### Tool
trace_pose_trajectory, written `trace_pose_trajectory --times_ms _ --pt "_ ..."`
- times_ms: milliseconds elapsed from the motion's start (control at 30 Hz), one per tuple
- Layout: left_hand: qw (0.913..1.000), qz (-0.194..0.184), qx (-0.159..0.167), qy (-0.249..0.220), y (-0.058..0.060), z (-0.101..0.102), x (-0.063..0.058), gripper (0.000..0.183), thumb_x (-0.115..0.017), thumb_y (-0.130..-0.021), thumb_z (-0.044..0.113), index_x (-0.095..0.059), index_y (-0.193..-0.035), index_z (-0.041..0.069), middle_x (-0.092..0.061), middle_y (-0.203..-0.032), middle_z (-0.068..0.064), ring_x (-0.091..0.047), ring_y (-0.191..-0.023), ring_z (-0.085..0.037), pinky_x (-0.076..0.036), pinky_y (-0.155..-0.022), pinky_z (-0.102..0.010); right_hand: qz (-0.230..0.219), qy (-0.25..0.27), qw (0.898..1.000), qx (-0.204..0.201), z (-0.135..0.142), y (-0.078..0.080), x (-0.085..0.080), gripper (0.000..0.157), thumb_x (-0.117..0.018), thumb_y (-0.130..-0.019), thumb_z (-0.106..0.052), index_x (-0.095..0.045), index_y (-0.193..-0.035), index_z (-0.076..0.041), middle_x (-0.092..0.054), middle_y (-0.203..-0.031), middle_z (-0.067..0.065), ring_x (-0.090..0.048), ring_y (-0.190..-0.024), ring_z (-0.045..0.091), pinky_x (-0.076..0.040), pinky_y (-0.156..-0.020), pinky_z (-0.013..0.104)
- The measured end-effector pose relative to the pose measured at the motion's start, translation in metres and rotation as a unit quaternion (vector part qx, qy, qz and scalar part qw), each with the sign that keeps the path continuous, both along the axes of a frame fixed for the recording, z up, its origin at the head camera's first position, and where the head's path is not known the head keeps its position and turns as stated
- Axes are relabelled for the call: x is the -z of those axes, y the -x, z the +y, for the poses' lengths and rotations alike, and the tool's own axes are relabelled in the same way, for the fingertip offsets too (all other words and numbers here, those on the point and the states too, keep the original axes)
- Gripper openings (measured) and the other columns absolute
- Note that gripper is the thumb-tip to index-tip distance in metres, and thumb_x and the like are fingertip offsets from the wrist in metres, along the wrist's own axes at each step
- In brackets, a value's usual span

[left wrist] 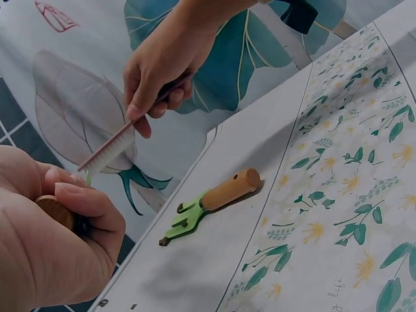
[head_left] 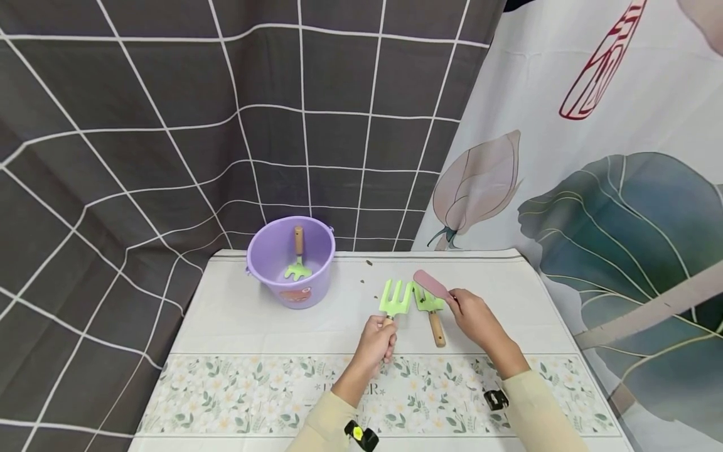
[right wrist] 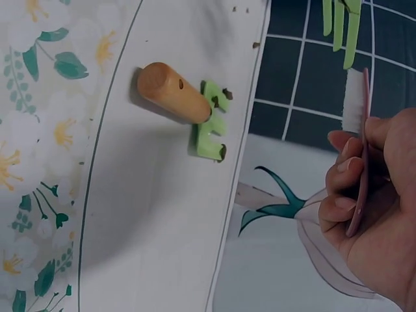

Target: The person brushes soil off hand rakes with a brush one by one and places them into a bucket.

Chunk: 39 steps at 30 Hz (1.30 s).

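My left hand (head_left: 374, 342) grips the wooden handle of a green garden fork (head_left: 396, 300), its tines pointing away from me. In my right hand (head_left: 476, 319) is a pink brush (head_left: 432, 284) with white bristles (right wrist: 353, 101), fingers curled round its handle. The bristles come close to the raised fork's tines in the right wrist view. A small green hand rake (right wrist: 211, 130) with a wooden handle lies on the table between and beyond my hands, dark bits of dirt on its prongs. The right wrist view shows only part of the raised fork.
A purple bucket (head_left: 320, 285) stands at the back left of the table. Inside it leans another green hand rake (head_left: 299, 243) with a wooden handle. Dark crumbs (head_left: 369, 262) are scattered on the white tablecloth (head_left: 226, 314). Curtains hang behind the table and on its right.
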<state>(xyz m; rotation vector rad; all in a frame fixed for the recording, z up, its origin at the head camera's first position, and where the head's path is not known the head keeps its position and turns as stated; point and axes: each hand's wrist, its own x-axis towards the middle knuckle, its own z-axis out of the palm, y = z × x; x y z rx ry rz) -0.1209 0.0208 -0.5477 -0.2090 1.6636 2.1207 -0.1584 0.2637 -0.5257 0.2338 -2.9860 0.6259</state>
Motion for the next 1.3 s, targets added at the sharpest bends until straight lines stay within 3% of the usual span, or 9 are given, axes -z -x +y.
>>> trace_pose_trajectory --times_ms 233,367,667,933,1300 --pt "0.9990 0.022 0.016 0.036 0.002 -0.002 0.002 0.024 -0.049 -0.107 0.021 -0.046 -0.121 0.002 -0.051 -0.079 0.003 -0.044 -0.051 -0.005 -0.038 -0.044 -0.016 -0.007 0.009 1.000 0.004 0.001 -0.006 -0.002 0.028 -0.054 -0.108 -0.016 -0.065 -0.119 0.007 -0.070 -0.105 0.018 -0.067 -0.089 0.027 -0.059 -0.073 0.044" --pt "0.9991 0.024 0.018 0.031 0.003 -0.003 0.003 0.022 -0.049 -0.108 0.024 -0.049 -0.116 0.003 -0.051 -0.081 0.002 -0.044 -0.054 -0.006 -0.038 -0.046 -0.016 -0.007 0.013 1.000 0.001 0.000 -0.008 -0.004 0.028 -0.054 -0.109 -0.018 -0.065 -0.119 0.006 -0.070 -0.104 0.017 -0.067 -0.087 0.025 -0.058 -0.071 0.042" --pt "0.9990 0.032 0.029 0.004 0.003 -0.007 0.005 0.042 -0.040 -0.112 0.028 -0.056 -0.130 -0.005 -0.049 -0.087 0.001 -0.044 -0.061 -0.006 -0.038 -0.048 -0.015 -0.003 0.020 1.000 -0.004 -0.003 -0.012 -0.009 0.026 -0.055 -0.108 -0.016 -0.065 -0.118 0.006 -0.070 -0.101 0.015 -0.065 -0.084 0.022 -0.057 -0.070 0.040" --pt "0.9990 0.014 0.029 -0.030 0.003 -0.008 0.006 0.045 -0.032 -0.112 0.023 -0.055 -0.134 -0.009 -0.049 -0.080 0.004 -0.041 -0.054 -0.001 -0.035 -0.044 -0.012 0.010 0.021 1.000 -0.021 -0.008 -0.015 -0.014 0.023 -0.057 -0.107 -0.014 -0.067 -0.116 0.004 -0.070 -0.101 0.014 -0.064 -0.083 0.021 -0.056 -0.069 0.039" --pt "0.9977 -0.003 0.013 -0.066 0.002 -0.006 0.006 0.044 -0.043 -0.107 0.023 -0.057 -0.131 -0.012 -0.044 -0.062 0.010 -0.036 -0.045 0.002 -0.031 -0.037 -0.009 0.017 0.038 0.997 -0.070 -0.024 -0.020 -0.018 0.017 -0.058 -0.106 -0.013 -0.068 -0.113 -0.001 -0.065 -0.093 0.005 -0.052 -0.074 0.011 -0.048 -0.062 0.031"
